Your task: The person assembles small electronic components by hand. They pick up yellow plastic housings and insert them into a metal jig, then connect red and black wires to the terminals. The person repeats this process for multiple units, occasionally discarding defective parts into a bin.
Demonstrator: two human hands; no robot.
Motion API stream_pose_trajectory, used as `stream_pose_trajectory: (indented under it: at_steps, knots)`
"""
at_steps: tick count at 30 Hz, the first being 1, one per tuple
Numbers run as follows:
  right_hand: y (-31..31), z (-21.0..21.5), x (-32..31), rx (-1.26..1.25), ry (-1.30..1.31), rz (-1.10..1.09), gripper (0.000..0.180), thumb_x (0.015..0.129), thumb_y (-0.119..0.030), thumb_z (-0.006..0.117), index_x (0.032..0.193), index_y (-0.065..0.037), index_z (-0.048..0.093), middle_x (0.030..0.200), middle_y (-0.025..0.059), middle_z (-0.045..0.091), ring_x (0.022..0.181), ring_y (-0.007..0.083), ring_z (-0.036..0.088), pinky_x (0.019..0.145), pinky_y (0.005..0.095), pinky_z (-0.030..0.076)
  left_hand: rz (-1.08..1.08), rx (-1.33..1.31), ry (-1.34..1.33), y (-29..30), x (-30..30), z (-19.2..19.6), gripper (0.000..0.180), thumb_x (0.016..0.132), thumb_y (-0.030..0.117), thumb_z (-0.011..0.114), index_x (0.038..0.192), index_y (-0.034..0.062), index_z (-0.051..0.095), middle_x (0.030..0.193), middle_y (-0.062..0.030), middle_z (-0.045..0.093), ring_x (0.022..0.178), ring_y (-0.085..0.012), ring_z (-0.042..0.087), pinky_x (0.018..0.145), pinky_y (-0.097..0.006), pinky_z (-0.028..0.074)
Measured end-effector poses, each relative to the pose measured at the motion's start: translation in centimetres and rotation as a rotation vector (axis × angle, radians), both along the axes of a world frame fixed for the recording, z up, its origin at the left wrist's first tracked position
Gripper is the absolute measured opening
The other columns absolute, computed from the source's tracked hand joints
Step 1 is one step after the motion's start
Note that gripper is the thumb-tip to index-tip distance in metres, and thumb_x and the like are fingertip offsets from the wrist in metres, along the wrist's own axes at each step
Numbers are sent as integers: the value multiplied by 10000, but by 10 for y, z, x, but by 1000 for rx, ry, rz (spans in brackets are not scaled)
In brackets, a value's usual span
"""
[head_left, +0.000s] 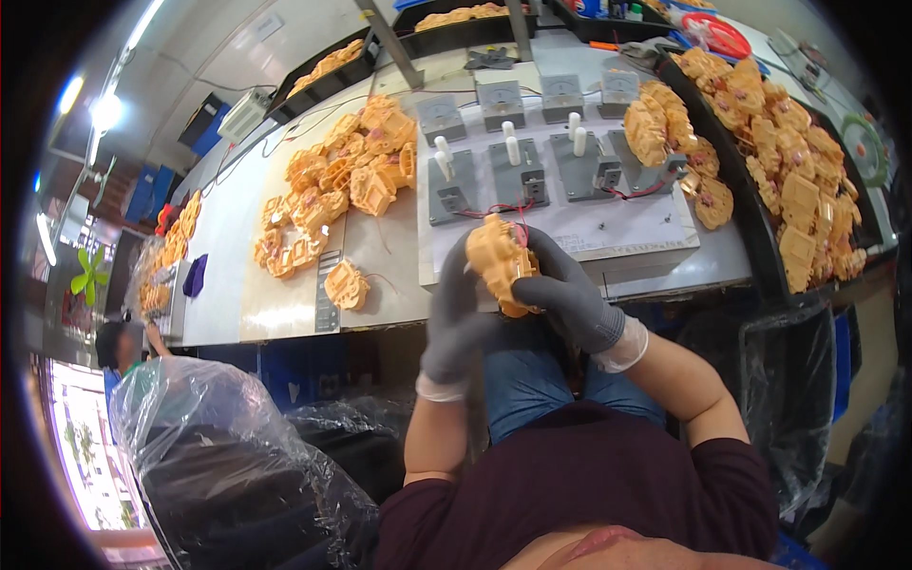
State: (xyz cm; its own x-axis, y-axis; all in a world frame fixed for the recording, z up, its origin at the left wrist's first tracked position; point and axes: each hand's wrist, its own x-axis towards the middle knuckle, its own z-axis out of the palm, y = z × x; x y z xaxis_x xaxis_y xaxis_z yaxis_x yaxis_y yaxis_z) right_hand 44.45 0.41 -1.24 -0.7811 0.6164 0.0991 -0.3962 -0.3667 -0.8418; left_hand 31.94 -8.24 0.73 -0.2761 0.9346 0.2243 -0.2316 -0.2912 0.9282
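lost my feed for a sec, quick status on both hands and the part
Left hand and right hand, both gloved, closed on orange plastic part. Part held above bench edge, red wires running from it. Nothing blocking.

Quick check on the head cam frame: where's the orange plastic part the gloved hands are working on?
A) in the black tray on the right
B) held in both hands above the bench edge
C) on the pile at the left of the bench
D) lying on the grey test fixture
B: the left hand and right hand, both in grey gloves, clasp the orange part in front of the test fixture, clear of the bench.
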Motion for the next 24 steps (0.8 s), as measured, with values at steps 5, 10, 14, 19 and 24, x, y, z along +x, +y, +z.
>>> stream_pose_trajectory:
  at_steps: [5, 10, 14, 19, 24]
  knots:
    - [21, 47, 10, 1098, -516, -161, 692, 719, -246, 727, 1302, -39, 417, 1186, 113, 495, 1130, 227, 513, 931, 331, 434, 3, 4, 12, 10, -22, 4, 662, 697, 270, 668, 1259, -14, 463, 1200, -143, 537, 1101, -252, 549, 958, -367, 440]
    - [62, 15, 7, 837, -495, -665, 569, 777, -163, 677, 1292, -63, 458, 1055, 84, 500, 846, 142, 521, 760, 274, 480, 143, 26, -354, 45, -44, 17, 354, 813, 185, 571, 1132, 37, 535, 1101, -112, 577, 1007, -236, 596, 836, -392, 523]
    - [61, -28, -1, 843, -323, -611, 608, 759, -135, 672, 1315, -131, 427, 1109, 88, 512, 880, 188, 561, 716, 299, 503, 318, 88, -252, 93, -29, 47, 284, 852, 214, 577, 1088, 57, 551, 1030, -73, 577, 919, -184, 601, 765, -331, 528]
    - [66, -29, -2, 628, -246, -458, 558, 740, -75, 651, 1267, -80, 469, 1064, 63, 545, 835, 131, 573, 697, 269, 494, 646, 264, 710, 166, -41, 31, 241, 872, 165, 548, 1056, 10, 545, 1042, -152, 534, 857, -260, 576, 748, -340, 495]
    - [76, -37, 7, 407, -125, -290, 506, 732, -49, 651, 1213, -21, 497, 974, 33, 566, 721, 59, 541, 661, 216, 468, 477, 155, 1128, 183, -29, 13, 304, 856, 208, 569, 1113, 46, 559, 1248, -213, 474, 1056, -382, 561, 895, -387, 452]
